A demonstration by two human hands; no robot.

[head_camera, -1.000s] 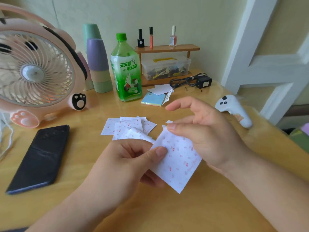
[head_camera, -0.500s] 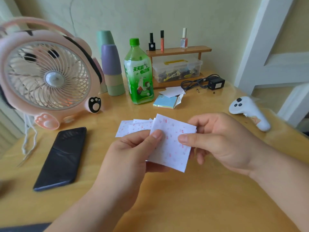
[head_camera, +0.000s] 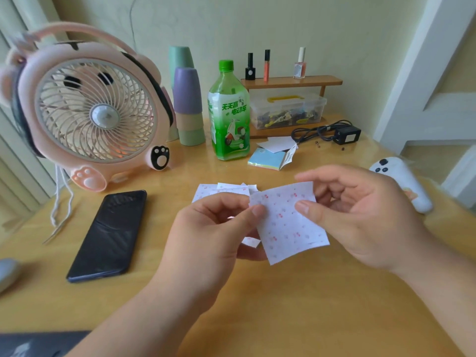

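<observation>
Head view: left of the hands, the phone [head_camera: 108, 233] lies flat on the worktop [head_camera: 283, 318], just as it did a second ago. The left hand [head_camera: 206, 233] pinches the upper left corner of the paper [head_camera: 288, 228], thumb in front and fingers curled behind. Just beyond its knuckles the pile [head_camera: 221, 188] of like sheets rests on the worktop.

The paper is held clear of the worktop between the two hands, facing the camera. A second ago it hung as a diamond with one corner down; now it is turned nearly square, its top edge running between the thumbs. A scrap of the same print shows under the left thumb; I cannot tell whether it is a folded part or another sheet.

The right hand [head_camera: 360, 215] pinches the upper right corner, thumb in front, forefinger reaching along just above the top edge. The sheet looks squared up for a first fold. Right of that hand the controller [head_camera: 407, 186] lies apart.
</observation>
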